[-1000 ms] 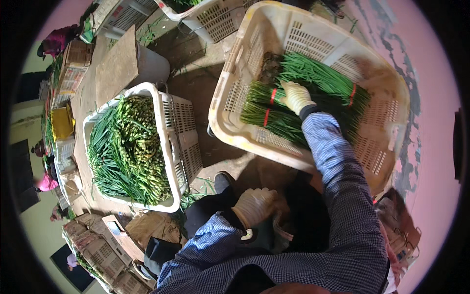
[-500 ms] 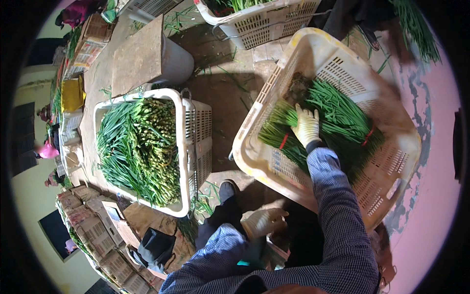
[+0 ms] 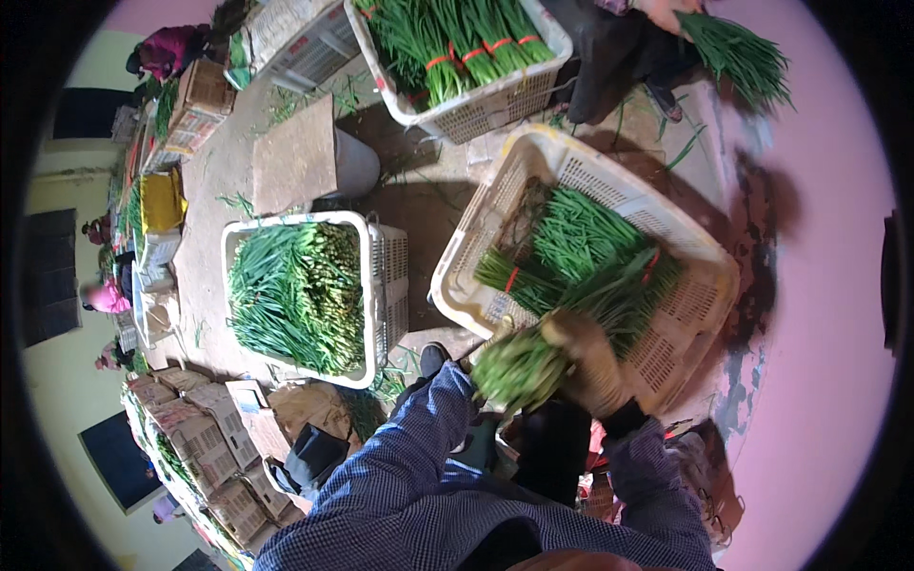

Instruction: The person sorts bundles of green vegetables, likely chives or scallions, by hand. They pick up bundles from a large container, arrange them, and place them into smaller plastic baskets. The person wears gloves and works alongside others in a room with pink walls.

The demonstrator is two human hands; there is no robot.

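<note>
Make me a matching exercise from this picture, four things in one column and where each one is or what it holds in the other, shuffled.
Things:
1. tilted basket
2. middle basket
3. top basket
4. right hand

Places or states:
A. full of loose greens
B. gloved, gripping a bunch of greens
C. rows of banded bunches, at the far edge
D. a few banded bunches, nearest the hand

Pairs: 1-D, 2-A, 3-C, 4-B

head cam | worn, fisheye | looks steeply down | near hands, crates beyond
</note>
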